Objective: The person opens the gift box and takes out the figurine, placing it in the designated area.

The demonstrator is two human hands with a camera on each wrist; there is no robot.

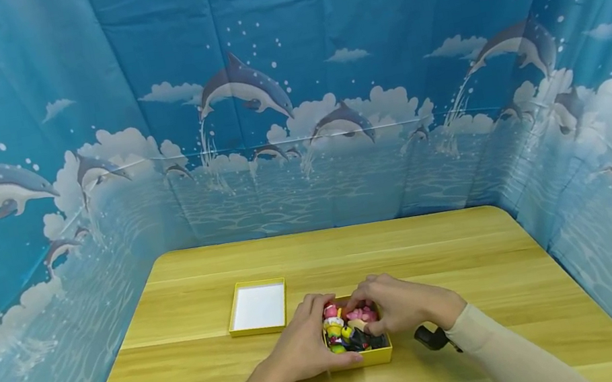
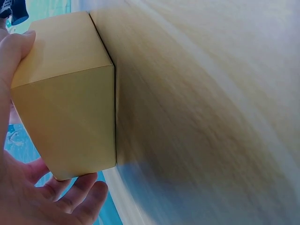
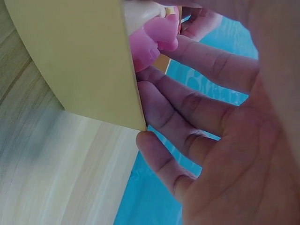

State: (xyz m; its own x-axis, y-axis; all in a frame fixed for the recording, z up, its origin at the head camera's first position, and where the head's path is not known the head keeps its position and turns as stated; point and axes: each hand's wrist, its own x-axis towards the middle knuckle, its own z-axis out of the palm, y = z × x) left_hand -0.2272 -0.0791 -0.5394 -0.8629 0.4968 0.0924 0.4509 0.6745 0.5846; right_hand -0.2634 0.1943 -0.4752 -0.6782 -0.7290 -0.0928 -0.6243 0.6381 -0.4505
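Note:
A small yellow box (image 1: 379,356), lidless on top, stands on the table packed with toy figures. My left hand (image 1: 302,343) grips it from the left, thumb along the near side and fingers at the far side. The left wrist view shows the same hand (image 2: 61,197) around the plain yellow walls (image 2: 70,122). From the right, my right hand (image 1: 397,303) dips its fingers into the box and holds a pink figure (image 1: 363,315) between thumb and fingers. That pink figure (image 3: 154,40) touches the index finger in the right wrist view. Yellow figures (image 1: 335,330) and a black one (image 1: 359,340) lie beside it.
A shallow yellow lid (image 1: 257,306) with a white inside lies open side up, left of the box. The wood-grain table (image 1: 445,248) is bounded behind and at the sides by a blue dolphin curtain (image 1: 306,191).

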